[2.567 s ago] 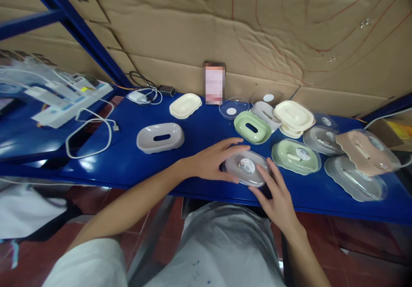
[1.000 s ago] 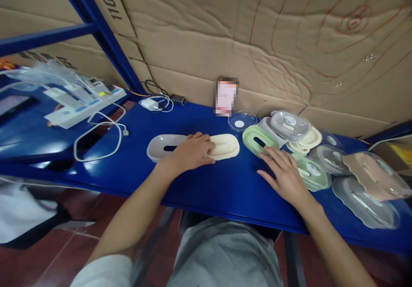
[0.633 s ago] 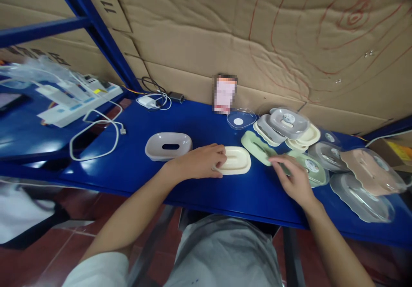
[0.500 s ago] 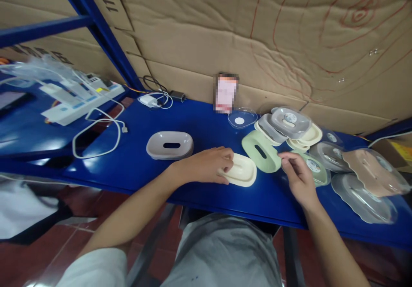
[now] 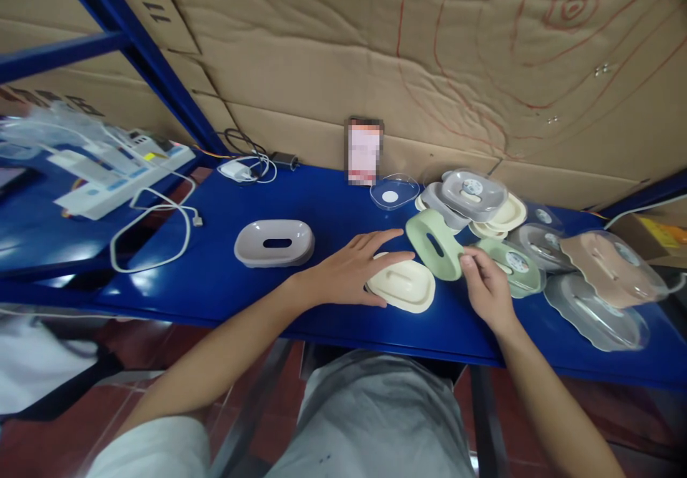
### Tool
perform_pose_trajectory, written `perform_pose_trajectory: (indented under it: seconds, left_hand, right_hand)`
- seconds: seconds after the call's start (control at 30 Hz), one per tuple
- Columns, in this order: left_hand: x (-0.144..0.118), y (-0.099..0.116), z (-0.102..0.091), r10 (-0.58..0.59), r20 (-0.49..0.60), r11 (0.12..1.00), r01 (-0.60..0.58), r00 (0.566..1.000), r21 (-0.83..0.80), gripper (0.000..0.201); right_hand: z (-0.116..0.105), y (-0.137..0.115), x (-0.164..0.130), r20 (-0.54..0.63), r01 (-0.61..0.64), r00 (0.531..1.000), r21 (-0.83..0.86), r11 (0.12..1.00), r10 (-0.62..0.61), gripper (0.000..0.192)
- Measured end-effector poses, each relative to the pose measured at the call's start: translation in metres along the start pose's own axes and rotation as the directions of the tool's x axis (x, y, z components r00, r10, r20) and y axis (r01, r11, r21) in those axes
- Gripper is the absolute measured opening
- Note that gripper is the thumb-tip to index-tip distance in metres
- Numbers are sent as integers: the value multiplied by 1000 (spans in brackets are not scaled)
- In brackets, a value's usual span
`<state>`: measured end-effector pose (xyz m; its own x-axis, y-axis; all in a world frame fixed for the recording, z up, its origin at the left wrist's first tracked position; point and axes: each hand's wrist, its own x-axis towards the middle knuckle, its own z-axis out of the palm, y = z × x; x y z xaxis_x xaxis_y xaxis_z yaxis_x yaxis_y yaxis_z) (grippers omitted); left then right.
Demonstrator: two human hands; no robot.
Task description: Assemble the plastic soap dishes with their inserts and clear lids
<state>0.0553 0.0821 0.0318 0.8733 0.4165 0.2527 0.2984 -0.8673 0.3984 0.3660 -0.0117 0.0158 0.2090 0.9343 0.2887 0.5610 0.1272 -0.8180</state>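
Observation:
A cream soap dish (image 5: 403,286) lies near the front edge of the blue table (image 5: 333,213). My left hand (image 5: 348,272) rests against its left end, fingers spread over its top edge. My right hand (image 5: 483,286) grips a green soap dish tray (image 5: 434,243) by its right end and holds it tilted up on edge just above the cream dish. A grey dish (image 5: 275,242) with a slot sits alone to the left.
Several more dishes and clear lids (image 5: 595,313) crowd the table's right side, some stacked (image 5: 475,195). A blurred card (image 5: 363,150) leans on the cardboard wall. White cables (image 5: 150,235) and chargers (image 5: 236,170) lie at the left. A blue rack post (image 5: 134,41) rises at the far left.
My left hand pulled the cream dish from beside the grey dish toward the table's front. My right hand picked up the green tray, tilted it and brought it over the cream dish.

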Motion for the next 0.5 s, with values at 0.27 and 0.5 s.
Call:
perform_pose_trajectory:
  seconds: [0.27,0.5]
  left_hand:
    - [2,6,3,72,-104,993,-62,992,96,106]
    - [4,-1,8,132,-64,984,-124,989,126,49]
  right_hand:
    - [12,-6,0,220,-224,959,187,956,182,57]
    - [12,-6,-6,147,312,947,-193,931,-286,44]
